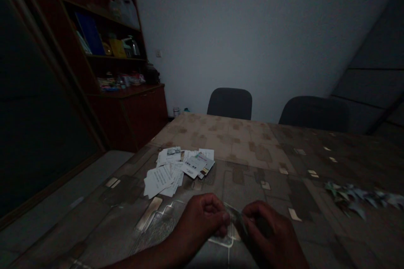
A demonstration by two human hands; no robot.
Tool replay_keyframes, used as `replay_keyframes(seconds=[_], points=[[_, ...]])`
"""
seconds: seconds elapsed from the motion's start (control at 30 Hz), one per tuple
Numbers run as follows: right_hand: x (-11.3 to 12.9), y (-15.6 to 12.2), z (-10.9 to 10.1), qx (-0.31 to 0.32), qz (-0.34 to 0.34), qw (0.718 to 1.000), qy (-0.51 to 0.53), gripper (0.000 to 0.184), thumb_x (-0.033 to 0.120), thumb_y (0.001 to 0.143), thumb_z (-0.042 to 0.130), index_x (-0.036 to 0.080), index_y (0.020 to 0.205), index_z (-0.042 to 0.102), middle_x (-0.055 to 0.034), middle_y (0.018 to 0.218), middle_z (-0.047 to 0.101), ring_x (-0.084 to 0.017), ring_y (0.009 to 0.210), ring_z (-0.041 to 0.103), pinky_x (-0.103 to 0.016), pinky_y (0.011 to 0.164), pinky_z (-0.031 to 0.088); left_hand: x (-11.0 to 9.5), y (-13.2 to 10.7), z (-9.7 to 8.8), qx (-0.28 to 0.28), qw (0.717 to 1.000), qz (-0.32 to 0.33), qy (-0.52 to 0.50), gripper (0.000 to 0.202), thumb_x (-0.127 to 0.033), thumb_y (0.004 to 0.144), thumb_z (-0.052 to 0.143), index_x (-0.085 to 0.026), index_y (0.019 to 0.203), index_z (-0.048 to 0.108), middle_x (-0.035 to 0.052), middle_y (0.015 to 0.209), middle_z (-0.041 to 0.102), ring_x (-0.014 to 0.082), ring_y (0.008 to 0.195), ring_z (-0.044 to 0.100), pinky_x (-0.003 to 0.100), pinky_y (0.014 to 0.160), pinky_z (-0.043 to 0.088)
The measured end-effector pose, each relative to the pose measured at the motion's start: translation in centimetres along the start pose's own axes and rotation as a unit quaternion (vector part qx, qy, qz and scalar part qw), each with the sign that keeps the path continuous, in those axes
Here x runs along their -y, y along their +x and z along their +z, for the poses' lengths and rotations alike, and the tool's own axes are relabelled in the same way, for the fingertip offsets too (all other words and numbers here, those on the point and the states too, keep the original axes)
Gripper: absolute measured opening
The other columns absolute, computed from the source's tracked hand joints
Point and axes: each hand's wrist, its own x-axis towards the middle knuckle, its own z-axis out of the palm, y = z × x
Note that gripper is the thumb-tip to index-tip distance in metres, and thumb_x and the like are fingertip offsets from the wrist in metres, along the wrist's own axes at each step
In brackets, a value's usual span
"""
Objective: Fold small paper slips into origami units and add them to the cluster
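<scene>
My left hand (206,215) is closed just above the tabletop, its thumb and fingers pinched together. Facing it, my right hand (268,228) is closed as well, with thumb and forefinger on a thin dark piece of paper (237,218). The paper spans the gap between both hands, and its left edge meets my left fingertips. Dim light hides its exact shape. Ahead and to the left lies a loose pile of printed white cards (162,180), some overlapping. A few glossier cards (195,164) rest at the pile's right side.
Several small folded paper pieces (356,197) lie in a row on the right of the table (217,134), which has a patterned cover. Two dark chairs (229,103) stand at its far side. A red-brown cabinet (139,113) with filled shelves is at the left.
</scene>
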Motion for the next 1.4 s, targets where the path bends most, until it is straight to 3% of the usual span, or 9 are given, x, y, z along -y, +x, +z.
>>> replay_keyframes(seconds=[0.17, 0.57, 0.8, 0.97, 1.4], points=[[0.2, -0.1, 0.1, -0.015, -0.106, 0.994, -0.034, 0.011, 0.021, 0.088, 0.058, 0.023, 0.078, 0.059, -0.0023, 0.077, 0.066, -0.019, 0.072, 0.063, -0.029, 0.065, 0.051, 0.3, -0.4, 0.4, 0.021, 0.999, 0.002, -0.048, 0.03, -0.033, 0.063, 0.081, -0.013, 0.075, 0.062, 0.0017, 0.063, 0.066, 0.015, 0.061, 0.065, 0.027, 0.063, 0.048], [0.5, -0.4, 0.6, -0.002, -0.096, 0.995, 0.003, 0.006, 0.024, 0.087, 0.061, 0.023, 0.081, 0.059, -0.0003, 0.073, 0.063, -0.017, 0.065, 0.062, -0.027, 0.058, 0.049, -0.4, -0.6, 0.5, 0.002, 0.998, 0.021, -0.062, 0.031, -0.024, 0.057, 0.082, -0.014, 0.081, 0.065, 0.0021, 0.074, 0.068, 0.0158, 0.07, 0.064, 0.029, 0.071, 0.05], [0.7, -0.4, 0.4, 0.013, -0.067, 0.997, 0.032, 0.003, 0.025, 0.083, 0.06, 0.024, 0.081, 0.063, 0.001, 0.071, 0.064, -0.017, 0.063, 0.063, -0.025, 0.059, 0.049, -0.1, -0.7, 0.6, 0.007, 0.999, 0.034, -0.041, 0.028, -0.022, 0.059, 0.079, -0.012, 0.082, 0.066, 0.0051, 0.077, 0.068, 0.0172, 0.072, 0.064, 0.03, 0.071, 0.049], [0.9, -0.7, 0.8, 0.008, 0.006, 0.997, 0.078, 0.009, 0.03, 0.081, 0.06, 0.024, 0.077, 0.065, 0.0013, 0.067, 0.064, -0.016, 0.061, 0.062, -0.024, 0.059, 0.047, -0.1, -0.9, 0.7, 0.004, 0.999, 0.04, -0.019, 0.023, -0.025, 0.063, 0.076, -0.012, 0.08, 0.067, 0.0047, 0.074, 0.068, 0.0175, 0.07, 0.064, 0.03, 0.069, 0.048], [2.0, -0.5, 0.5, 0.024, 0.079, 0.984, 0.157, 0.01, 0.032, 0.072, 0.063, 0.022, 0.074, 0.064, 0.0025, 0.065, 0.061, -0.016, 0.062, 0.058, -0.024, 0.06, 0.042, 0.5, -0.9, 0.7, 0.009, 0.998, 0.034, -0.054, 0.023, -0.023, 0.06, 0.077, -0.012, 0.078, 0.069, 0.002, 0.068, 0.066, 0.0149, 0.065, 0.061, 0.026, 0.064, 0.045]])
